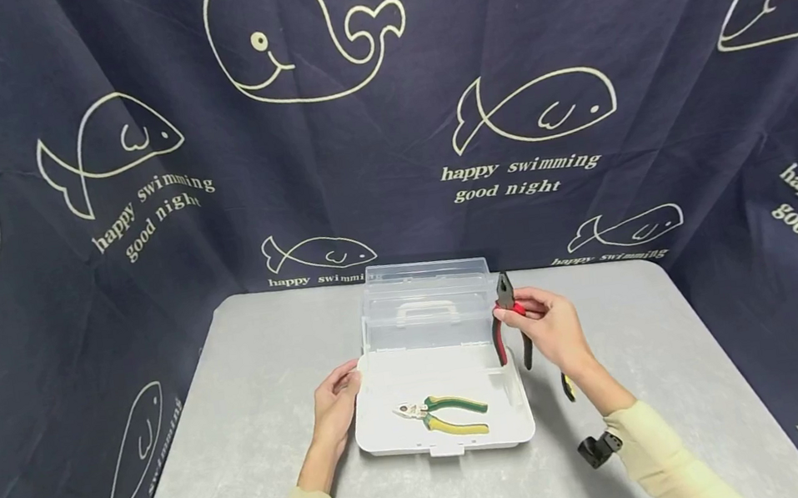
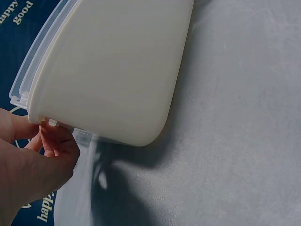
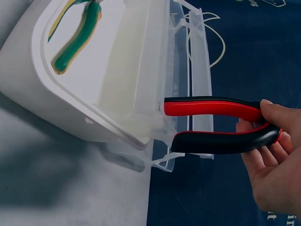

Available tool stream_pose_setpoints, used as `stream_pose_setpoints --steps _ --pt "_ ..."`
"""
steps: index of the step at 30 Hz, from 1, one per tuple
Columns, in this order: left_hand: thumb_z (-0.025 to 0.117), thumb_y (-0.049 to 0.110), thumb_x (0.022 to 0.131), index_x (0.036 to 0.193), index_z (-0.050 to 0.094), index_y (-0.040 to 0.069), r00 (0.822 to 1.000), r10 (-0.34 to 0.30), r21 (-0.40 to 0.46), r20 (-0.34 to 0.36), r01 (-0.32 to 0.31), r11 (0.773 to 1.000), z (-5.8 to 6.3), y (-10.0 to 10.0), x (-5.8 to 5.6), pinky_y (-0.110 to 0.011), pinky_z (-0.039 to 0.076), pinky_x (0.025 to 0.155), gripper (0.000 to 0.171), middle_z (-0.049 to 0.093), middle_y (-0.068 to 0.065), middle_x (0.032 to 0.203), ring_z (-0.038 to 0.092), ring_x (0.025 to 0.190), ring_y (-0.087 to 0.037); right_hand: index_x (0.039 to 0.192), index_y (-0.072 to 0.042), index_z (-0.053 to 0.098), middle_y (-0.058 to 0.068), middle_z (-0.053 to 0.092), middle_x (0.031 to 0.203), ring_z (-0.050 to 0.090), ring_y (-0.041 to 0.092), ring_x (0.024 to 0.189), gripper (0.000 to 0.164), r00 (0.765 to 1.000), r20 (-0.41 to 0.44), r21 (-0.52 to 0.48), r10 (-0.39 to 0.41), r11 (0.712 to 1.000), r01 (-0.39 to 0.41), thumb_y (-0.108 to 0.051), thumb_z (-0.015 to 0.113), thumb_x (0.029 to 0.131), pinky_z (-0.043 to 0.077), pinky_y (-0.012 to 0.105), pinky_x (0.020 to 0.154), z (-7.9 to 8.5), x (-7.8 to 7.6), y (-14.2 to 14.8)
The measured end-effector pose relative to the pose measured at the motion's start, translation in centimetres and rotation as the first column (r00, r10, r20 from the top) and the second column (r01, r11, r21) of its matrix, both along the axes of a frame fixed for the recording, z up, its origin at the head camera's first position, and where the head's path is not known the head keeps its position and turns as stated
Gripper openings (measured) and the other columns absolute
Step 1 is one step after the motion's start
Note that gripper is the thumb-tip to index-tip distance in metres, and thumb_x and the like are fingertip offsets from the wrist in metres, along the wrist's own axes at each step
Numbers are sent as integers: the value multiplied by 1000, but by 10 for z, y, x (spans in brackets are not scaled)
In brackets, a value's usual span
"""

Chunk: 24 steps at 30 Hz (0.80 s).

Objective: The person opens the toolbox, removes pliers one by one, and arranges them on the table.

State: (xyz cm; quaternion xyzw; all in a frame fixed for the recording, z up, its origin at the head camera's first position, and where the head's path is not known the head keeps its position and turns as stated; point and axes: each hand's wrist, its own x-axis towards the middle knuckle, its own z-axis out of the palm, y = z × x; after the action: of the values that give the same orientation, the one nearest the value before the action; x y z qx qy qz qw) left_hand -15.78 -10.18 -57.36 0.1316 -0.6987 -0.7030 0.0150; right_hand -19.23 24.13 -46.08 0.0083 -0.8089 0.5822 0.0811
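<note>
A white toolbox stands on the table, its clear lid raised at the back. Inside lie pliers with green and yellow handles, their metal head toward the left. My right hand holds a second pair of pliers, with red and black handles, over the box's back right corner. Thumb and fingers pinch these pliers near the pivot; the dark head points up and the spread handles hang down. At the box's left rear corner, my left hand grips the rim between thumb and curled fingers.
A small black and yellow object lies on the grey table right of the box, partly hidden by the right forearm. Dark blue cloth with white whale and fish drawings hangs behind and at both sides.
</note>
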Motion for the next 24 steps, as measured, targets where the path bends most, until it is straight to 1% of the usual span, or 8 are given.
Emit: stream_pose_setpoints --steps 5,11,16,19,24 --pt "60 7 103 132 64 -3 1000 -5 -5 -6 5 1000 0 1 0 -18 49 85 32 66 -16 118 60 104 -14 117 8 70 4 78 95 70 -2 81 40 1000 20 -51 -8 999 9 -14 85 86 56 16 74 4 1 6" --pt "61 6 102 132 65 -1 1000 -4 -12 6 4 1000 -1 0 -1 -18 49 86 31 66 -15 119 60 106 -16 121 11 65 -6 78 88 73 4 74 45 997 74 -152 -3 988 14 -11 84 87 59 25 74 5 3 15" --pt "61 7 102 132 65 -1 1000 -5 -14 14 5 1000 -2 0 -1 -19 50 86 31 66 -13 118 60 106 -16 121 12 61 -8 76 85 74 9 73 47 994 109 -218 -18 975 41 -8 84 86 60 28 75 3 2 24" --pt "60 7 103 133 65 -1 1000 -6 -15 12 6 1000 -2 0 -2 -20 50 86 31 65 -13 117 60 105 -16 122 13 59 -7 76 85 74 9 73 48 993 119 -246 -12 969 41 -6 84 86 60 28 75 3 4 28" --pt "60 7 103 133 65 0 1000 -6 -6 20 6 1000 -1 0 -1 -19 50 86 31 65 -13 119 60 105 -15 122 10 58 -7 76 86 75 9 72 47 987 162 -258 -7 965 49 -8 84 86 60 28 75 5 8 37"
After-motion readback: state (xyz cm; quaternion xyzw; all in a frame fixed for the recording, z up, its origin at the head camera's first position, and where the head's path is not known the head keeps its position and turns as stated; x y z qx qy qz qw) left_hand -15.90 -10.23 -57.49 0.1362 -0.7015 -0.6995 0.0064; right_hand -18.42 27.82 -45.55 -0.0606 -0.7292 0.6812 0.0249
